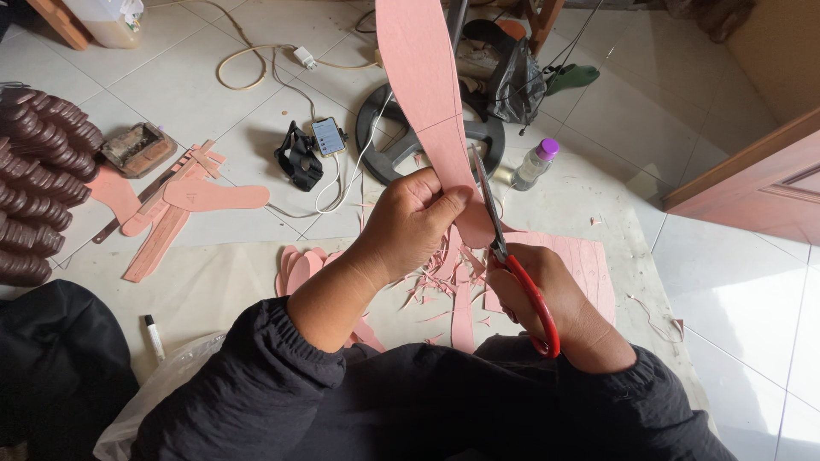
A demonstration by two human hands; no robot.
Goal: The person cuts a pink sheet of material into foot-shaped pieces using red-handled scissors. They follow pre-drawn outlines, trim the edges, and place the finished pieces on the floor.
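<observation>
My left hand (410, 224) grips a long pink sheet piece (424, 85), shaped like a shoe insole, and holds it upright in front of me. My right hand (559, 312) holds red-handled scissors (512, 265); the blades run up along the right edge of the pink piece, close beside my left thumb. Pink offcuts (440, 277) lie scattered on the floor below both hands, next to a flat pink sheet (581, 256). Several cut pink insole shapes (299, 266) are stacked under my left forearm.
A pink insole and strips (209, 196) lie left, near dark brown soles (34, 179) stacked at the edge. A phone (328, 135), black strap, cables, a round black stand base (389, 128), a plastic bottle (535, 164) and a marker (154, 335) sit around. Wooden door (760, 183) at right.
</observation>
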